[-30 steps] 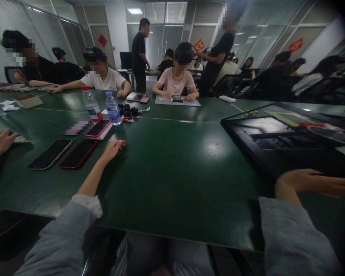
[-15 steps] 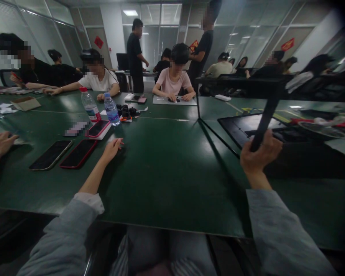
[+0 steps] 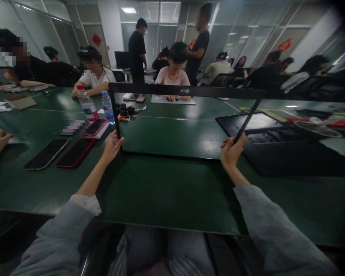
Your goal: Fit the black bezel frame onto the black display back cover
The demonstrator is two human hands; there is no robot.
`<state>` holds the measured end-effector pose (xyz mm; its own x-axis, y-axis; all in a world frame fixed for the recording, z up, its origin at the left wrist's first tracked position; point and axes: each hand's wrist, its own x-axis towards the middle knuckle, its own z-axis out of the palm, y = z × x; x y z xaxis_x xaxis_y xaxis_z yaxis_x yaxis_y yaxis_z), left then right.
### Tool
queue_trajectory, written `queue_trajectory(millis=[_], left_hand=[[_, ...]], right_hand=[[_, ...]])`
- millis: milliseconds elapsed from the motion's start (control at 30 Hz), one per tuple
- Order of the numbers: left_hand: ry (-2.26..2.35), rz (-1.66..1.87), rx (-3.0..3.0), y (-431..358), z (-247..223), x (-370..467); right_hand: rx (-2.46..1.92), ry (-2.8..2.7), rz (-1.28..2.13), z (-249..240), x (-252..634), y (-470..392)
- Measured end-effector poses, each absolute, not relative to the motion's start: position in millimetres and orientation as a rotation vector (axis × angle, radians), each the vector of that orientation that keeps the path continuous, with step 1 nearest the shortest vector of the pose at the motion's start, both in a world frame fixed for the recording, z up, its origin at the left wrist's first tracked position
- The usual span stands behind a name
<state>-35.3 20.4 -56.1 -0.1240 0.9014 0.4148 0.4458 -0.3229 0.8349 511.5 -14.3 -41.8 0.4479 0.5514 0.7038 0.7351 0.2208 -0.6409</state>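
Head view: a thin black rectangular plastic screen bezel (image 3: 186, 91), empty in the middle, stands upright on the dark green table (image 3: 172, 184), its lower edge resting on the tabletop. The left hand (image 3: 111, 145) pinches the bezel's left lower corner between thumb and fingers; the right hand (image 3: 231, 150) is closed around the slanting right side strip near the bottom. Just right of the right hand lies a black flat monitor back panel (image 3: 276, 142). Left of the left hand lie a red-cased phone (image 3: 74, 153) and a black phone (image 3: 46, 154), side by side. Beyond the left grip stand two clear plastic water bottles (image 3: 87, 103).
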Motion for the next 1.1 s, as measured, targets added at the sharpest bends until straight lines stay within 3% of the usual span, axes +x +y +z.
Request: queue_trajectory(millis=[100, 367, 1100], left_hand=[[1.526, 1.37, 1.777, 12, -49, -32], [2.313, 0.91, 1.837, 0, -40, -38], [2.341, 0.51, 1.902, 0, -40, -34]], right_hand=[[-1.518, -1.296, -0.181, -50, 505, -3], [-1.687, -1.541, 0.016, -74, 520, 25], [-1.847, -1.686, 0.065, -88, 540, 38]])
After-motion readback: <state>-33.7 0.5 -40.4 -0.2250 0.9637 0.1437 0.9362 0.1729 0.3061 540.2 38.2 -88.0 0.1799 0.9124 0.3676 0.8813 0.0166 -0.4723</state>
